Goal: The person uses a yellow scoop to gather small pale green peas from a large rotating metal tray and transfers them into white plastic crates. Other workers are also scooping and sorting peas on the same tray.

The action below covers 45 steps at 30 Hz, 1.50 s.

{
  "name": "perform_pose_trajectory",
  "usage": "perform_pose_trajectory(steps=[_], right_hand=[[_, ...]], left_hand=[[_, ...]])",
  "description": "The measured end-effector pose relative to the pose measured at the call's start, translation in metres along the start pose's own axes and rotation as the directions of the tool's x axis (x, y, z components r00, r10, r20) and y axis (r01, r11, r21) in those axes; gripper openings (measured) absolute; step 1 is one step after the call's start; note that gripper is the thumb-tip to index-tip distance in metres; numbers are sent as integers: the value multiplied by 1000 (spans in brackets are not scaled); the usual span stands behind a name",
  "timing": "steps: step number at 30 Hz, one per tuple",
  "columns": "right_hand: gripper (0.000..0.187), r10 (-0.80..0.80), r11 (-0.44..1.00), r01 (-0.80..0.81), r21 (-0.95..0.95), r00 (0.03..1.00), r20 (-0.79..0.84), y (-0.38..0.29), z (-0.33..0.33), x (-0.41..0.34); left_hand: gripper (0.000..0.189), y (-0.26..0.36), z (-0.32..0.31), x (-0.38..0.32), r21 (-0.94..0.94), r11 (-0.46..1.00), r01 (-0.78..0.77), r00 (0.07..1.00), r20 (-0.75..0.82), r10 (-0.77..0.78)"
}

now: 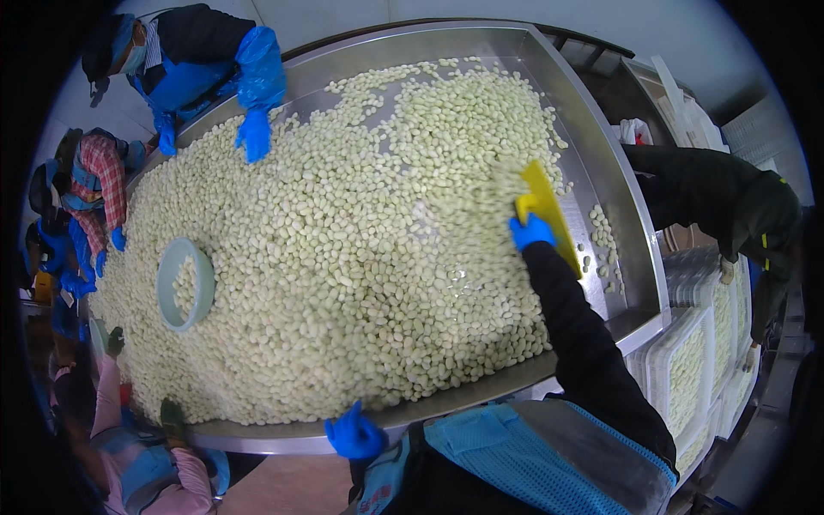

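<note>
Before me a wide stainless-steel trough table holds a thick layer of pale green, oval, bean-like pieces; their exact kind is hard to tell. My right hand, gloved in blue, grips the handle of a yellow scraper board toward the table's right side. Pieces just left of the board are blurred by motion, and wet bare steel shows among them. At the near rim is my left hand, also in a blue glove, holding nothing, its fingers partly spread.
A pale green plastic basin with some pieces inside rests on the heap. Gloved co-workers line the far and left sides; one blue-gloved hand touches the pieces. On the right, a person in dark clothes bends over stacked white crates full of pieces.
</note>
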State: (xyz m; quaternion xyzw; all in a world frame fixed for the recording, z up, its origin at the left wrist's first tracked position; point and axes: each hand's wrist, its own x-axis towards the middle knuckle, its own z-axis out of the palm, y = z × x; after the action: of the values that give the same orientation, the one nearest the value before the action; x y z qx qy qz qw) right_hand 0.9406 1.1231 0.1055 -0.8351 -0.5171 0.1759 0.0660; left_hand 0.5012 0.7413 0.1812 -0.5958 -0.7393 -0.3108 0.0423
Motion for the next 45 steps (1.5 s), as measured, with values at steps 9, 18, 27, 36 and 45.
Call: perform_pose_trajectory(steps=[9,18,27,36,45], right_hand=[[57,-620,784,609,120,773,134,-163,13,-123],[73,13,997,-34,-66,954,-299,75,-65,171],[63,96,995,-100,2,955,-281,-15,-15,274],[63,-328,931,321,174,945,13,-313,69,228],[49,-679,734,670,110,726,106,-400,85,19]], left_hand=[[27,1,-6,7,-19,998,-54,994,91,56],[31,6,-12,18,23,1000,18,983,181,-22],[36,-13,-11,-9,145,985,94,945,299,-135],[41,-59,-2,-56,302,953,0,856,493,-156],[36,-44,2,-22,189,979,-81,950,311,18]])
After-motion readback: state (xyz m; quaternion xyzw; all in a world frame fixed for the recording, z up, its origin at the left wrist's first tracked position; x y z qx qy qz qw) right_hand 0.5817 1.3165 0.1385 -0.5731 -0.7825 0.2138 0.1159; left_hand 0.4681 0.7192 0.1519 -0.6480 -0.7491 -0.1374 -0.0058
